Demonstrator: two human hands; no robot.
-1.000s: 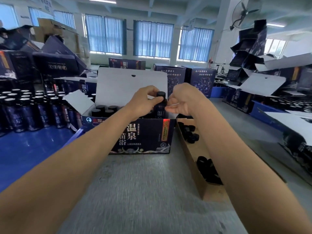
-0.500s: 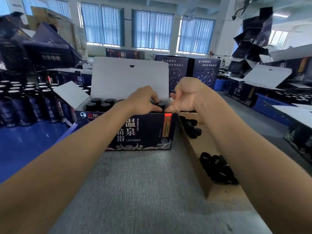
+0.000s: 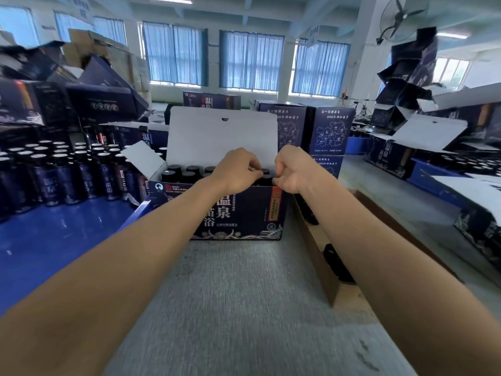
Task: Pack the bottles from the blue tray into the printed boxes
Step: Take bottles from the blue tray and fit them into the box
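An open dark printed box (image 3: 244, 213) stands on the grey table ahead of me, its white lid flap upright. Several black-capped bottles (image 3: 179, 172) fill its left part. My left hand (image 3: 238, 170) curls over the cap of a bottle (image 3: 267, 180) sunk into the box's right end. My right hand (image 3: 294, 169) is beside it with curled fingers at the box's right rim; whether it pinches anything is hidden. The blue tray (image 3: 54, 240) at the left carries several upright dark bottles (image 3: 62, 175).
A brown cardboard tray (image 3: 320, 256) with black caps lies right of the box. Printed boxes are stacked at the far left (image 3: 89, 101), behind (image 3: 325, 131) and at the right (image 3: 401, 156). Grey table surface (image 3: 238, 308) spreads between my forearms.
The bottle I held above the box's right end has gone down into the box; only its cap shows now. Both hands sank with it to the rim.
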